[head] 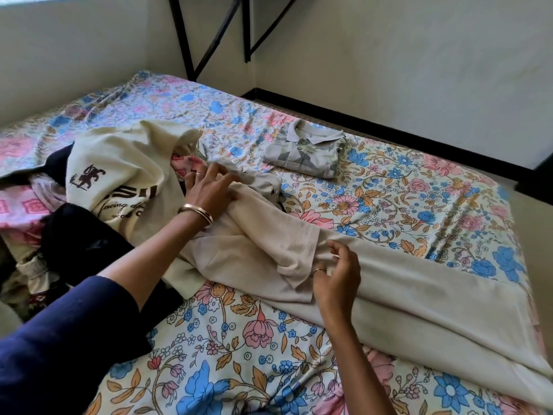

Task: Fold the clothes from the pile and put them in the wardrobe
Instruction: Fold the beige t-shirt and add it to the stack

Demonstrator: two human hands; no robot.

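At the left of the floral bed (269, 369) the pile (59, 211) lies heaped, a cream printed top (119, 175) on its near side, overlapping the beige garment (419, 295) being laid out. The left hand (209, 187) rests on the bunched upper end of that garment, fingers spread and lightly bent, pressing rather than clutching; if it drags the cloth, the cream top may well come along and spoil the fold. Further right, the right hand (338, 274) hovers at the sleeve edge with loosely curled fingers, and I cannot tell whether it pinches any fabric. The long lower part runs toward the bed's right edge and could slide off. A folded grey polo shirt (305, 151) sits apart, safe unless swept.
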